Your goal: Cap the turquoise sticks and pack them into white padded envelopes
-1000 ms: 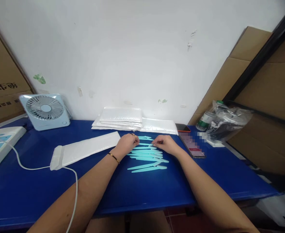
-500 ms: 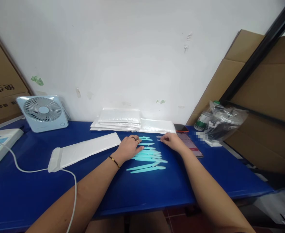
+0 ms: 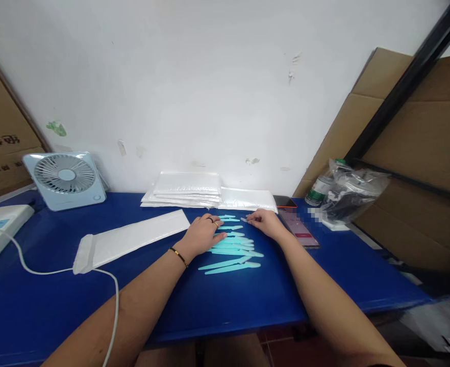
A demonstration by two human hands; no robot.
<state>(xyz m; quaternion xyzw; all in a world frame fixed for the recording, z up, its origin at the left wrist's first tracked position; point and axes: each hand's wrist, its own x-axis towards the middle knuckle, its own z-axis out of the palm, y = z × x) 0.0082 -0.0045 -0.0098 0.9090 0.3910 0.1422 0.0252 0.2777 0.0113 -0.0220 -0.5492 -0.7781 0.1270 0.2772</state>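
A: Where were the turquoise sticks (image 3: 230,264)?

B: They lay on the blue table (image 3: 248,300), in a loose row in front of the person, between the two hands and a little below them. Their narrow ends pointed to the left. In the middle of the row they were crowded, and a few overlapped; the two nearest to the person lay somewhat apart from the others.

A: And how was each hand?

B: The left hand (image 3: 205,234) was spread palm down over the left ends of the upper sticks, with its thumb away from the fingers. How firmly it pressed, I could not tell. The right hand (image 3: 265,223) had its thumb and finger together, pinching, as it seemed to me, a small pale piece (image 3: 244,219) just beside the right ends of the upper sticks. The piece was too small to know exactly what it was.

A: What did good handling ask for, in your opinion?

B: A light and exact pinch, I would say, because such a thin piece could slip easily. The left hand did well to be quiet, since a push to the side could disturb the crowded sticks. It was also wise to give the right elbow room, because the phone (image 3: 298,229) lay just beyond the right wrist.
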